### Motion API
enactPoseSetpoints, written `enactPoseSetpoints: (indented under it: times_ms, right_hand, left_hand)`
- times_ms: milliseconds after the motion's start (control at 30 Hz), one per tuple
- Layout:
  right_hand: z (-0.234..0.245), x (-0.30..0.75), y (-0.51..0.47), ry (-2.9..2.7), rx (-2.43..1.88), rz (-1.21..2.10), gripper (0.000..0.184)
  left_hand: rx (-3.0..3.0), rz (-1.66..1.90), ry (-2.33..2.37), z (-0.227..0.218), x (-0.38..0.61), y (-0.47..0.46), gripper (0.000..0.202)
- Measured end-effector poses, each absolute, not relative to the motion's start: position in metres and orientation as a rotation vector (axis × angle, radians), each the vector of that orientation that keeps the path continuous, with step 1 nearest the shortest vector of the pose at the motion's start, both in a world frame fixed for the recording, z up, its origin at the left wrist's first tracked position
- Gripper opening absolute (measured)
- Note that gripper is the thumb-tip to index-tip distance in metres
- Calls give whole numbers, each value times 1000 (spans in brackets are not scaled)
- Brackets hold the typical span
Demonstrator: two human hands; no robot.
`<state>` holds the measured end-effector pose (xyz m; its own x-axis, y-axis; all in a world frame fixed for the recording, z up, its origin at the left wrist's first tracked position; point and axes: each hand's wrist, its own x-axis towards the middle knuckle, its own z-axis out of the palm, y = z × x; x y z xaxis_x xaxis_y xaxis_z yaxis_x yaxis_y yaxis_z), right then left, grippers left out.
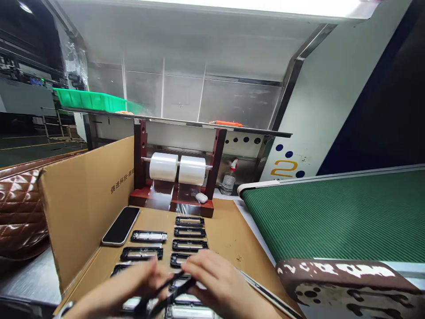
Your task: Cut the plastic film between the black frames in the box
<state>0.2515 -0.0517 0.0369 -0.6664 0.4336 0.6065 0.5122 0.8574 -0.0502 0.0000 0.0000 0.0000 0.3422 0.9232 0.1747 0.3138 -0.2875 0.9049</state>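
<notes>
Left hand (133, 279) and right hand (212, 279) met near, fingers pinching black frame (172, 288), blurred. Risk: grip slips, frame drops onto frame rows (187, 232) on cardboard (229, 235), scattering them.

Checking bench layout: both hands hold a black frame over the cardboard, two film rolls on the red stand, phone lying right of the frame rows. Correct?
Not quite. In the head view the phone lies left of the frame rows, by the box wall. The rest holds: left hand and right hand hold a black frame over the cardboard, two film rolls on the red stand.
</notes>
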Motion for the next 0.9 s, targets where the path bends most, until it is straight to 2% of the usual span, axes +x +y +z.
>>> enactPoseSetpoints:
  times_ms: [133, 300, 467, 700, 900]
  right_hand:
    - [21, 248, 4, -2220, -1003, -15, 42]
    - [2, 223, 59, -2148, -1125, 19, 41]
    - [-13, 202, 92, -2179, -1180, 86, 39]
    - [-29, 192, 116, -2253, -1238, 175, 35]
    - [-35, 192, 120, -2282, -1256, 207, 35]
  left_hand:
    - [1395, 1070, 1114, 9, -12, 97, 47]
    - [1043, 1086, 1149, -19, -23, 170, 52]
    - [927, 853, 1035, -36, -26, 183, 56]
    - [938, 706, 1009, -31, -29, 182, 44]
    - [1054, 657, 1036, -27, -28, 179, 52]
